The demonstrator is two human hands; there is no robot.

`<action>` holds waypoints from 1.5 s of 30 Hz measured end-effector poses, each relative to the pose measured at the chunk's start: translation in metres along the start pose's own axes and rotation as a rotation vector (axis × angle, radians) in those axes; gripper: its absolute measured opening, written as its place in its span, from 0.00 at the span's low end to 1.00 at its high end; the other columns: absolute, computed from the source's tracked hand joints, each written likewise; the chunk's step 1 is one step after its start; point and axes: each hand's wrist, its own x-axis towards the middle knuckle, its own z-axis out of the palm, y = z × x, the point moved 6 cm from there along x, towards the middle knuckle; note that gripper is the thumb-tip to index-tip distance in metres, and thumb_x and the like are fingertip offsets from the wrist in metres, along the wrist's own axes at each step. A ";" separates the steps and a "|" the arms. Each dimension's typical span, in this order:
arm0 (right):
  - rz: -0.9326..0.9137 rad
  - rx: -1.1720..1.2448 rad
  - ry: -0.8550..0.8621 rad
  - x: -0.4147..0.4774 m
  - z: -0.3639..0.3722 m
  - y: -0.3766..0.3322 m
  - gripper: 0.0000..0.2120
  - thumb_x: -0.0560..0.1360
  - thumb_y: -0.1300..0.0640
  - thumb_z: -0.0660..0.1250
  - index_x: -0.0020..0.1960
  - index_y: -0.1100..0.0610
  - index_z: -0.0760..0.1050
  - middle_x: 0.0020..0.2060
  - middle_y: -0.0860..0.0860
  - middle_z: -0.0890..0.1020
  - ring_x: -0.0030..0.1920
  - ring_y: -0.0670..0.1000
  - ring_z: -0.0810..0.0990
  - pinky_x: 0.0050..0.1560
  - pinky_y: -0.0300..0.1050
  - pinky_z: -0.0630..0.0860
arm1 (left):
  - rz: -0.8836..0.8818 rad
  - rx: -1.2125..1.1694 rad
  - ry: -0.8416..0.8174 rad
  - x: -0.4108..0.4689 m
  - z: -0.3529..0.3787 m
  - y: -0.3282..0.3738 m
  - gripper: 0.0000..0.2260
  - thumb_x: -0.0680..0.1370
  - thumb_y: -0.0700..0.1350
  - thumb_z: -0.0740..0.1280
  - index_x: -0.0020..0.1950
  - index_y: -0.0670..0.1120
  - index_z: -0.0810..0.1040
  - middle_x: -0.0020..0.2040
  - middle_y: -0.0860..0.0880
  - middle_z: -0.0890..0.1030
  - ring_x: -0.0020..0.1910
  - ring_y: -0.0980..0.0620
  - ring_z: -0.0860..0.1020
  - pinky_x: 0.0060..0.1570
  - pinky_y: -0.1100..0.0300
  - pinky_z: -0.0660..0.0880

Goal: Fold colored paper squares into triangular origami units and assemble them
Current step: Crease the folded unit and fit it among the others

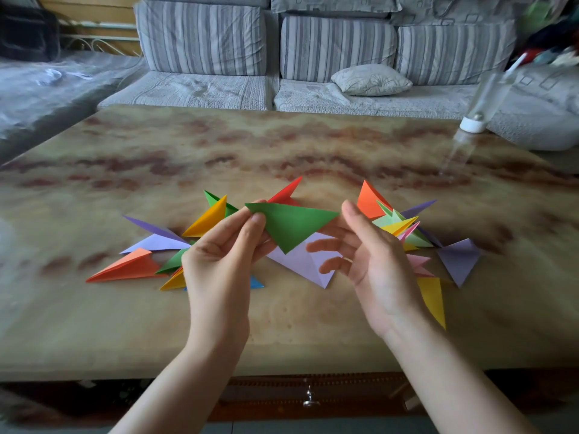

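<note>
Above marble-patterned table (282,324), green paper triangle (291,225) held in air between both hands. Left hand (219,261) thumb and forefinger pinched on its left corner; right hand (369,255) supports right tip, fingers loosely spread, grip unclear. Finished units (125,267) scattered below, lilac sheet (304,261) under. Judged: mid-fold; next needs corners aligned, crease pressed.

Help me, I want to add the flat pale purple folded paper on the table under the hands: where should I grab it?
Probably by the near right corner of the pale purple folded paper, coming from the right hand's side. That pointed corner juts out uncovered toward the table edge, while the green paper triangle overhangs its far part.
</note>
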 end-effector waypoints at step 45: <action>0.138 -0.371 -0.323 0.000 -0.004 -0.001 0.10 0.64 0.56 0.72 0.41 0.61 0.83 0.33 0.53 0.83 0.31 0.47 0.77 0.29 0.38 0.74 | -0.036 0.351 -0.364 -0.004 0.018 0.002 0.18 0.64 0.41 0.74 0.54 0.44 0.81 0.37 0.46 0.85 0.35 0.58 0.82 0.36 0.70 0.75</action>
